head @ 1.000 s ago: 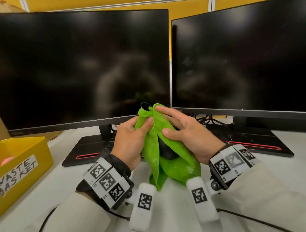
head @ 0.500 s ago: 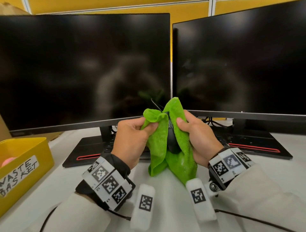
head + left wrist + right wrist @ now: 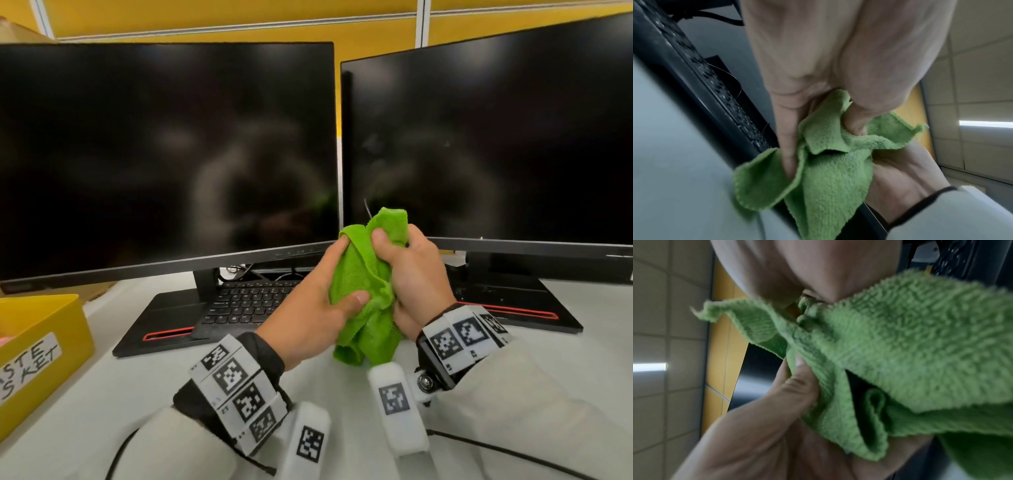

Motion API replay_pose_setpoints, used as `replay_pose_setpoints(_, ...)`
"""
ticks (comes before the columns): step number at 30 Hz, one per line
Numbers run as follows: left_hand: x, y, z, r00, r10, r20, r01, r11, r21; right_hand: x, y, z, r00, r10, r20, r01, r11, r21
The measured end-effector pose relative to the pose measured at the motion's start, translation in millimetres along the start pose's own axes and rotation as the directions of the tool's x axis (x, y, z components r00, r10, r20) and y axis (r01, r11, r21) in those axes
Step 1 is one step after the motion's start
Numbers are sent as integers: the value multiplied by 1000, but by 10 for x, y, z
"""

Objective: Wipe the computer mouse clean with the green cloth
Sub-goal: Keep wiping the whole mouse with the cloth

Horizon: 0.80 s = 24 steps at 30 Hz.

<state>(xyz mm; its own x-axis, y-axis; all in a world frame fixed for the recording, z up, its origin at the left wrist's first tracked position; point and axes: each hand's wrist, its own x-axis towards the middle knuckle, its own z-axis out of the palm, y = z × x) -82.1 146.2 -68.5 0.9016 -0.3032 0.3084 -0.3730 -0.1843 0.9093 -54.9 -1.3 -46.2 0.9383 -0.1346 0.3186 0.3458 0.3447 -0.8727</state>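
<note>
A yellow bin (image 3: pixel 41 346) sits at left on the counter (image 3: pixel 144 387). Before two dark monitors, the left hand (image 3: pixel 308 308) and right hand (image 3: pixel 411 274) both clamp the green cloth (image 3: pixel 363 291), bunched, soft and limp. The mouse, presumably wrapped inside, is hidden; likely light, smooth and best held by its sides.

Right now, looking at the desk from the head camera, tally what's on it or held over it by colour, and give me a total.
Black: 3, left monitor, right monitor, keyboard
Green: 1, cloth, gripped by left hand and right hand
Yellow: 1, waste basket
Total: 5
The mouse is hidden inside the cloth, so it is not counted.
</note>
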Motion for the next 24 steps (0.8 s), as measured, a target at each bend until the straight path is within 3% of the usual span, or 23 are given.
replay_pose_setpoints(4,12,-10,-100,993,94,-74,-91,995,36,-29,-25,26,988,121,92,-130,987,98)
replay_pose_setpoints(7,-12,-2,-169,992,76,-103,-71,996,49,-52,-5,42,972,150,182,-162,985,51)
replay_pose_setpoints(11,-49,18,-187,997,46,-65,-43,998,51,-27,-4,17,995,82,62,-82,997,1)
replay_pose_setpoints(15,-55,55,-174,998,56,-8,-56,998,-3,-43,-13,-9,997,54,-57,-49,995,82)
replay_pose_setpoints(18,-64,86,-175,999,24,-30,-25,999,-47,-49,-6,-1,995,45,-92,-39,997,72)
replay_pose_setpoints(24,-37,66,-240,983,53,-176,-72,992,-104,-39,7,-55,978,110,177,-130,986,106)
